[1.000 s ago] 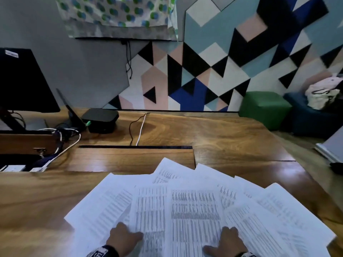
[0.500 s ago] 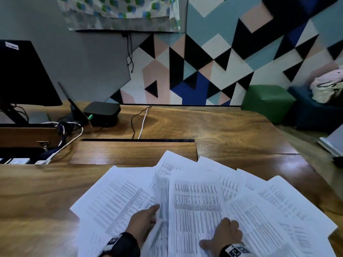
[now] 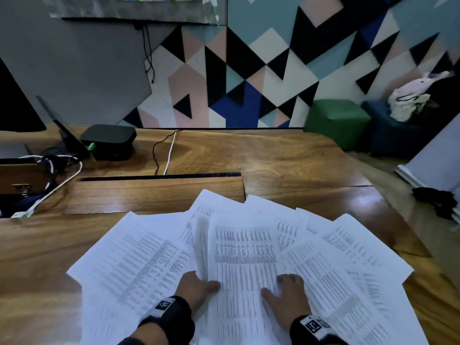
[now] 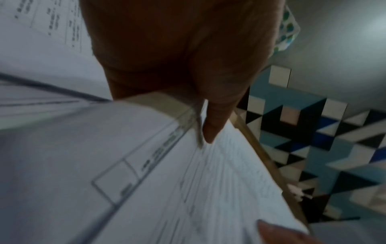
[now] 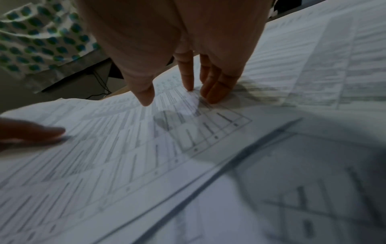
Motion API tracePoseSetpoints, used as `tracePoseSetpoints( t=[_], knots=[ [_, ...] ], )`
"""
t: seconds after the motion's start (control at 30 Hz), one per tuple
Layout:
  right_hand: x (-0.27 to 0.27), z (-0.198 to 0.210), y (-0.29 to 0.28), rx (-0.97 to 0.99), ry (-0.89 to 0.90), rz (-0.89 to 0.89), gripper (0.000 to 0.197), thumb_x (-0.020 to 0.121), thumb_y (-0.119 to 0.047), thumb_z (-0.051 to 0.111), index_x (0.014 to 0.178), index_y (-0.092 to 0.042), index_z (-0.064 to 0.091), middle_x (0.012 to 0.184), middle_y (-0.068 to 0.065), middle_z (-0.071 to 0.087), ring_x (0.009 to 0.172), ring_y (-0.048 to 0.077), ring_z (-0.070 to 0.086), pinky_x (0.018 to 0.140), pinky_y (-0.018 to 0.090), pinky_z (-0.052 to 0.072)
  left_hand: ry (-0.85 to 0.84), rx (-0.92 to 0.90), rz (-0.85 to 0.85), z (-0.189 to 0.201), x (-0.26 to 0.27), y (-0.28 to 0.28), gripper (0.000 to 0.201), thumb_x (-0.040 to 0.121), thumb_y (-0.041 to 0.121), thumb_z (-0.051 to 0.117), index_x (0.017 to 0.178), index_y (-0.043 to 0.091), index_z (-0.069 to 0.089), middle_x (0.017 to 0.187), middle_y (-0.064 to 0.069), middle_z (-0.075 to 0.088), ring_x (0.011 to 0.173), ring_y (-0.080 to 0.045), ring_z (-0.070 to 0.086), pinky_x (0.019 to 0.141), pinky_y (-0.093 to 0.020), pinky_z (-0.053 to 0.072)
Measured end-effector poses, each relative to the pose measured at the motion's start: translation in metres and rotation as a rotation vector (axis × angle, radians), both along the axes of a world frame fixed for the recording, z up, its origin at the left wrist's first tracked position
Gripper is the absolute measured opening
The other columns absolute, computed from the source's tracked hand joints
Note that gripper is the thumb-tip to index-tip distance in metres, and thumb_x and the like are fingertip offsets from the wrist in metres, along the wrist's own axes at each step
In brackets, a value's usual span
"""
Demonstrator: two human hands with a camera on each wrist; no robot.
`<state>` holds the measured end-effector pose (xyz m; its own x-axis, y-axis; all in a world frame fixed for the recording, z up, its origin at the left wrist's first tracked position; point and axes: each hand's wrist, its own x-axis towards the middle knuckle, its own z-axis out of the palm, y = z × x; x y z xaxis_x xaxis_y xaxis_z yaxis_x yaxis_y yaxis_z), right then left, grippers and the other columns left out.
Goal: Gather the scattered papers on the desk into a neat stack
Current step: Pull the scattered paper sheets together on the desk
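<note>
Several white printed papers (image 3: 244, 245) lie fanned out and overlapping on the near part of the wooden desk (image 3: 273, 158). My left hand (image 3: 199, 287) pinches the left edge of the middle sheets, thumb on top and fingers tucked beneath, so that edge curls up. In the left wrist view the thumb (image 4: 211, 128) lies on the paper (image 4: 146, 165). My right hand (image 3: 288, 290) rests flat on the middle sheet with fingers spread. In the right wrist view its fingertips (image 5: 213, 97) press the paper (image 5: 146, 165).
A black box (image 3: 109, 141) and tangled cables (image 3: 59, 175) sit at the back left, beside a dark monitor (image 3: 15, 103). A narrow slot (image 3: 159, 177) crosses the desk behind the papers. A green pouf (image 3: 336, 120) stands beyond the desk's right edge.
My left hand went from lying flat on the papers to slipping its fingers under the middle sheets' left edge and lifting it. The right hand stayed pressing the sheets.
</note>
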<state>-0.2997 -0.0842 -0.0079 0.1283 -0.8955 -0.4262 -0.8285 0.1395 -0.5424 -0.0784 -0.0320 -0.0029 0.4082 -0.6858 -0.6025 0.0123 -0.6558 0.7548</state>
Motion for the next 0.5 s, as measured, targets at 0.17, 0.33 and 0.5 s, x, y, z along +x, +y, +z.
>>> tracePoseSetpoints(
  t=[0.17, 0.33, 0.5],
  knots=[
    [-0.046, 0.008, -0.020, -0.069, 0.015, -0.216, 0.066, 0.082, -0.050, 0.064, 0.135, -0.014, 0.045, 0.140, 0.006, 0.041, 0.123, 0.022, 0.048, 0.106, 0.034, 0.038, -0.075, -0.043, 0.005, 0.002, 0.013, 0.009, 0.010, 0.077, 0.009, 0.077, 0.086, 0.005, 0.074, 0.073, -0.007, 0.078, 0.066, -0.022, 0.075, 0.060, -0.030, 0.058],
    [-0.114, 0.006, -0.038, 0.127, 0.501, -0.361, 0.121, 0.037, -0.081, 0.067, 0.134, -0.019, 0.028, 0.143, 0.008, 0.036, 0.130, 0.029, 0.039, 0.107, 0.048, 0.037, -0.164, 0.006, 0.113, 0.000, 0.055, 0.033, 0.005, 0.081, 0.002, 0.069, 0.085, 0.002, 0.069, 0.086, -0.017, 0.073, 0.077, -0.031, 0.069, 0.069, -0.036, 0.055],
    [-0.126, 0.003, -0.044, 0.169, 0.523, -0.429, 0.118, 0.036, -0.076, 0.073, 0.129, -0.016, 0.032, 0.137, 0.009, 0.043, 0.127, 0.032, 0.041, 0.106, 0.047, 0.038, -0.186, 0.070, 0.094, -0.008, 0.058, 0.031, 0.015, 0.082, -0.005, 0.056, 0.078, 0.001, 0.069, 0.086, -0.020, 0.071, 0.077, -0.033, 0.067, 0.066, -0.033, 0.052]
  ],
)
